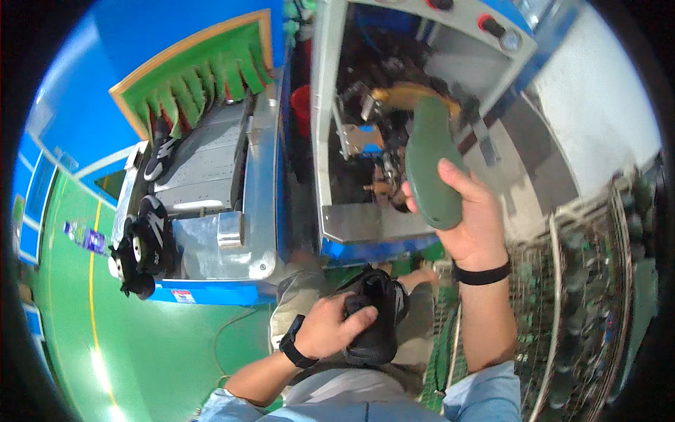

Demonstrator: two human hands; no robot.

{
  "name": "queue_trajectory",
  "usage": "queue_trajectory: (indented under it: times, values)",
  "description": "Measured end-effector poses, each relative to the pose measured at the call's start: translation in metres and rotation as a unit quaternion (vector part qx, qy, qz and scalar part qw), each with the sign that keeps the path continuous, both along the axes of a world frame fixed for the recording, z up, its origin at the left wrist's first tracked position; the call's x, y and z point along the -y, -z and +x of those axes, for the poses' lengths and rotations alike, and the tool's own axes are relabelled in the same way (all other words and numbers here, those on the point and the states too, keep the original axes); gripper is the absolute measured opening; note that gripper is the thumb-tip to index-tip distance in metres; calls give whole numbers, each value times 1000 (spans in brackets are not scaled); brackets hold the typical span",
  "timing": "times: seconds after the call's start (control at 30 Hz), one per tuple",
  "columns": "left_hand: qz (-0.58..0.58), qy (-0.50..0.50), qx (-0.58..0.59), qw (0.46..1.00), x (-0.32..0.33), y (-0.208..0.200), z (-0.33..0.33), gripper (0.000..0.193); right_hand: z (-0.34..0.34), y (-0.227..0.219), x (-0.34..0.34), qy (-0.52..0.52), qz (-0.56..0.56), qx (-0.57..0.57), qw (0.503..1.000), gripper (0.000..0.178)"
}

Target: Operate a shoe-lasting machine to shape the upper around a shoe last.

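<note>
My right hand [472,214], with a black band at the wrist, is closed around the heel end of a dark green shoe last [432,165]. The last is held up in front of an open machine, its toe end pointing away from me. Low in front of my body, my left hand [329,328] grips a black shoe [375,337], with the thumb lying over it. The shoe's dark opening shows at its far end. A dark watch [295,343] is on my left wrist.
At left, a conveyor [204,151] runs out from under a green strip curtain [200,74]. Black-and-white shoes [153,232] lie along its left edge and near corner. The machine's grey frame [322,126] stands ahead. A wire rack [555,309] holding many dark green pieces fills the right.
</note>
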State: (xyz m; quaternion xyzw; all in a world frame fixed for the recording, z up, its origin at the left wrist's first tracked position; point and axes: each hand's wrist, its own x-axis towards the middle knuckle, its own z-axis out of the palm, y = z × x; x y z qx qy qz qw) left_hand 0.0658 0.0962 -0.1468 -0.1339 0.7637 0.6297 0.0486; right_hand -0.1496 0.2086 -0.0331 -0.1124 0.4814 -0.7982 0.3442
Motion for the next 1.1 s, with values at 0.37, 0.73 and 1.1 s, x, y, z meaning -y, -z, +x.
queue_trajectory:
  times: [0.37, 0.73, 1.1]
  values:
    - [167, 80, 30, 982, -51, 71, -7, 31, 203, 7, -311, 417, 375, -252, 789, 87]
    - [-152, 317, -251, 902, -168, 125, 3, 58, 450, -78, -391, 733, 573, -88, 356, 77]
    - [26, 242, -25, 970, -137, 111, -35, 47, 507, -38, -682, 487, 758, -78, 427, 67]
